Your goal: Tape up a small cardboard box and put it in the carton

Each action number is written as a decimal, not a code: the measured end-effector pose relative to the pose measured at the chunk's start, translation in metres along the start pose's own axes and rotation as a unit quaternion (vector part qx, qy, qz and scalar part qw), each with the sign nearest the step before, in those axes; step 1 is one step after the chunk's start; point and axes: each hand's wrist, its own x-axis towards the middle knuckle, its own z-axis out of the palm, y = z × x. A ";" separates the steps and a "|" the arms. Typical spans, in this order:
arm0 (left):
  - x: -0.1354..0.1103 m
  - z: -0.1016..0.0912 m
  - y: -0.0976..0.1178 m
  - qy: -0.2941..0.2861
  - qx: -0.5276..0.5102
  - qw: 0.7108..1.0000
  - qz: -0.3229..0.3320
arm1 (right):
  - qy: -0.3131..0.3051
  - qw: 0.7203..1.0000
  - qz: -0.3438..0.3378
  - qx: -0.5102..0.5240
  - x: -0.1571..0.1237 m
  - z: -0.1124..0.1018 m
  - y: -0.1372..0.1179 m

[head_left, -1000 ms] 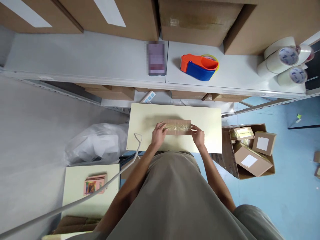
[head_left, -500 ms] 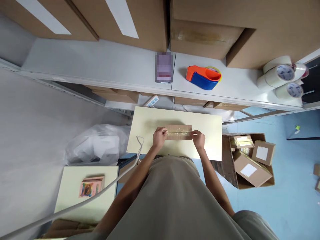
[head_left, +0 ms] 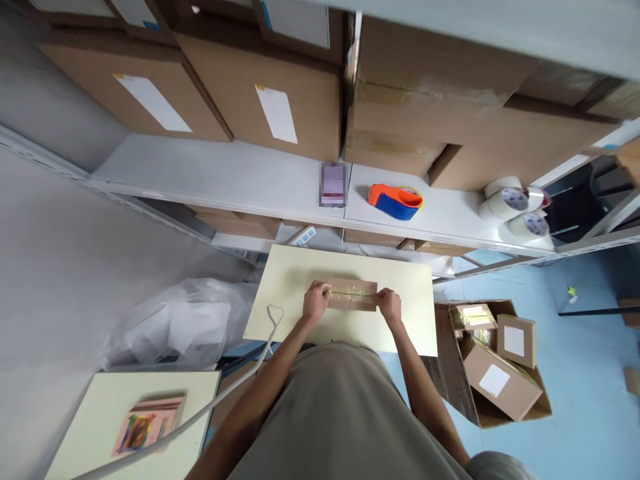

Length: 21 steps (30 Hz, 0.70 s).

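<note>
A small flat cardboard box (head_left: 353, 303) lies on the cream tabletop (head_left: 400, 333), and clear, shiny packing tape runs along its middle seam. At the box's left end my left hand (head_left: 316, 301) is closed, thumb and fingertips pinched against the edge by the tape. My right hand (head_left: 389, 305) pinches the opposite end in the same way. Whether the fingertips hold the cardboard or only the tape ends is too small to tell. An orange and blue tape dispenser (head_left: 396, 202) sits on the shelf beyond the table.
Rolls of tape (head_left: 505, 203) stand on the grey shelf (head_left: 280, 167) below large cartons (head_left: 290, 100). To the right, an open carton (head_left: 477, 413) holds several boxes. A white cable (head_left: 240, 380) crosses at left, near a plastic bag (head_left: 200, 320) and a side table (head_left: 80, 413).
The view has tilted upward, so the table and box appear lower and more of the shelf cartons shows. Both hands remain at the box's two ends.
</note>
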 end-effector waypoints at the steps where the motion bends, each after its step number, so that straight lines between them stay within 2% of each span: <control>1: 0.000 0.000 0.000 0.004 0.003 1.000 0.000 | -0.003 1.000 -0.002 -0.012 0.000 -0.002 -0.003; 4: 0.001 0.001 0.000 0.026 0.004 1.000 0.011 | 0.004 0.999 -0.011 -0.040 -0.005 -0.010 -0.013; 6: 0.003 0.000 0.002 0.048 0.002 0.998 0.043 | 0.013 0.998 -0.016 -0.058 -0.010 -0.015 -0.021; 9: 0.014 -0.010 0.020 0.079 -0.021 0.992 0.099 | 0.051 0.994 -0.061 -0.081 -0.013 -0.035 -0.035; 12: 0.034 -0.034 0.060 0.127 -0.065 0.976 0.167 | 0.152 0.975 -0.140 -0.085 -0.006 -0.077 -0.059; 15: 0.056 -0.069 0.113 0.188 -0.122 0.942 0.251 | 0.280 0.930 -0.223 -0.081 0.010 -0.132 -0.092; 17: 0.068 -0.093 0.148 0.227 -0.154 0.914 0.298 | 0.337 0.900 -0.261 -0.088 0.025 -0.165 -0.115; 19: 0.075 -0.114 0.176 0.261 -0.163 0.891 0.334 | 0.353 0.891 -0.267 -0.107 0.039 -0.190 -0.136; 21: 0.078 -0.131 0.196 0.289 -0.160 0.875 0.355 | 0.330 0.901 -0.245 -0.137 0.050 -0.204 -0.154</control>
